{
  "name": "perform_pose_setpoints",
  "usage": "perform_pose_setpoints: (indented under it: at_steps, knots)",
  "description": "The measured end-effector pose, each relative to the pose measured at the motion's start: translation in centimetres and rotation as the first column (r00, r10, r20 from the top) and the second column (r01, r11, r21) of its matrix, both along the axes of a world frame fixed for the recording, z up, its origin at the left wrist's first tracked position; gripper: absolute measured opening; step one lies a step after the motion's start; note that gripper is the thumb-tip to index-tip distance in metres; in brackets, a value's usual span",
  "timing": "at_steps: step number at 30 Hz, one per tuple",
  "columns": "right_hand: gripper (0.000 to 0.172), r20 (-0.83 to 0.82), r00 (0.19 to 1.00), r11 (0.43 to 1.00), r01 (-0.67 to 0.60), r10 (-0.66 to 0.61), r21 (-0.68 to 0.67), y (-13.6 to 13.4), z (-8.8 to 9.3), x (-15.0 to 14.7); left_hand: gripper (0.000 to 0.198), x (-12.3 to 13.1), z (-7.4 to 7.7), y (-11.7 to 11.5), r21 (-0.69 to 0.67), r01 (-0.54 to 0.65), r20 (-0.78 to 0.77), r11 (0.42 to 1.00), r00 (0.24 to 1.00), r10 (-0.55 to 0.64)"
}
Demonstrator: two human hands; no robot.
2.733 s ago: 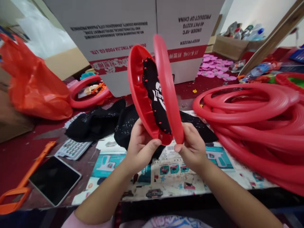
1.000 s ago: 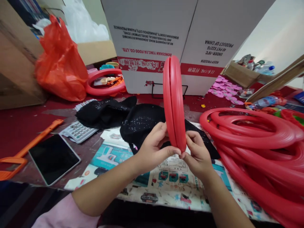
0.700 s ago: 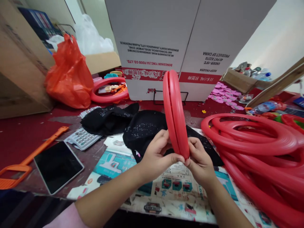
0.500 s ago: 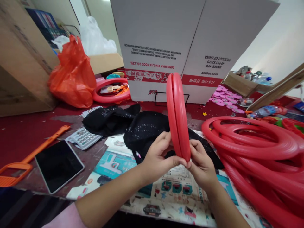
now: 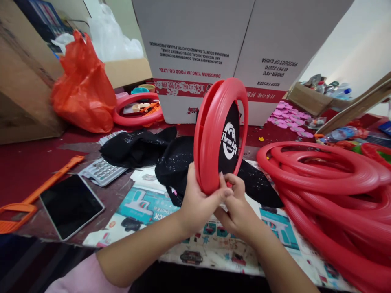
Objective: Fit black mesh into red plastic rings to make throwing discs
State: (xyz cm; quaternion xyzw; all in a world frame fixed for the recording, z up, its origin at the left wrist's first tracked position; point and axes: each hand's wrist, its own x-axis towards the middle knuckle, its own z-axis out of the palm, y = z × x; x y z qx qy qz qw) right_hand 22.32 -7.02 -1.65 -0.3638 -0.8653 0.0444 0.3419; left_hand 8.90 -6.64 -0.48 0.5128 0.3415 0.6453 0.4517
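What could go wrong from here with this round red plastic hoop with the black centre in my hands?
A gap shows between the halves of the round red plastic hoop with the black centre, so they might spring apart. Your left hand and right hand are both at its lower end, so the top could tip.

Pale pink left sleeve [image 5: 87,276], bare forearms [image 5: 140,250], bare hands [image 5: 198,207]
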Motion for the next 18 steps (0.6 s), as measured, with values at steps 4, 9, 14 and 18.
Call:
perform_pose_setpoints:
  at_steps: [4,9,14,18]
  knots:
    - [0.049,0.144,0.989,0.999,0.037,-0.037,0.004,-0.2,0.3,-0.2,0.037,-0.8,0.2,1.0,0.159,-0.167,-0.122,0.973,0.975,0.188]
    - [0.055,0.147,0.979,0.975,0.115,-0.143,0.189,0.1,-0.4,-0.2,0.039,-2.4,1.6,1.7,0.435,-0.351,-0.362,0.829,0.775,0.518]
    - [0.067,-0.155,0.966,0.834,0.257,-0.207,0.488,-1.4,2.9,2.1,0.041,-4.6,6.3,0.1,0.631,-0.291,-0.507,0.719,0.547,0.667]
    - [0.083,-0.179,0.94,0.607,0.325,-0.29,0.725,-5.2,12.0,5.2,0.045,-8.7,9.7,-4.1,0.585,-0.267,-0.602,0.765,0.489,0.631]
